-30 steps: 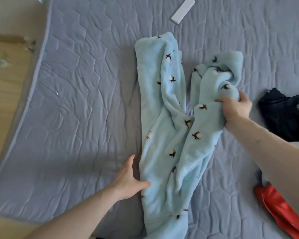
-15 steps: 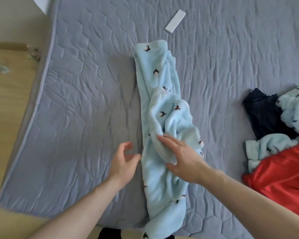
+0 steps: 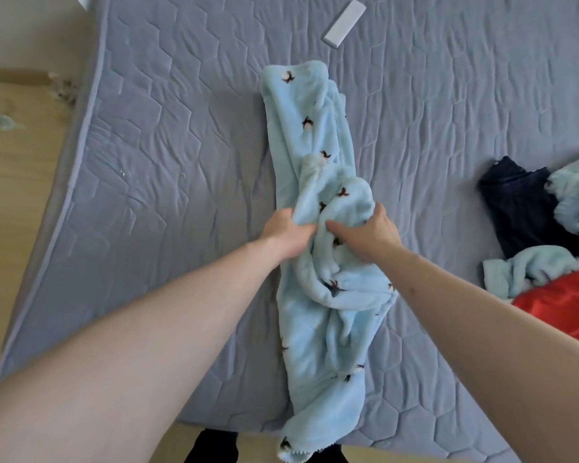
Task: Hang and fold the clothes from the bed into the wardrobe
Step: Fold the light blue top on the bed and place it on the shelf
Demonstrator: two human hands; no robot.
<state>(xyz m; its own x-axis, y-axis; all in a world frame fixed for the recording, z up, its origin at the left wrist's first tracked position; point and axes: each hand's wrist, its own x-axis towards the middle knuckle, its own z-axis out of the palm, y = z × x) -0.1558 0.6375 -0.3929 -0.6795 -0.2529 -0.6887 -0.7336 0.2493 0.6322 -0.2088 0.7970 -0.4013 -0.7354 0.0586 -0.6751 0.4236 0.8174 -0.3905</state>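
Note:
A light blue fleece garment point(image 3: 315, 135) with small dark motifs lies lengthwise down the middle of the grey quilted mattress point(image 3: 168, 168), its near end hanging over the front edge. A bunched fold sits on its middle. My left hand point(image 3: 286, 233) grips the left side of that fold, fingers curled into the fleece. My right hand point(image 3: 371, 233) holds the right side of the same fold, thumb up against it and fingers pressed in. The two hands are close together.
At the right edge lies a pile: a dark navy garment point(image 3: 522, 208), more light blue fleece point(image 3: 528, 269) and a red shiny garment point(image 3: 562, 302). A white flat bar point(image 3: 345, 23) rests at the far middle. Wooden floor point(image 3: 10, 182) shows to the left.
The right hand carried the right half of the fleece over onto the left half, making one narrow strip. The left hand moved from the garment's edge onto the bunched fold, and both hands now hold it.

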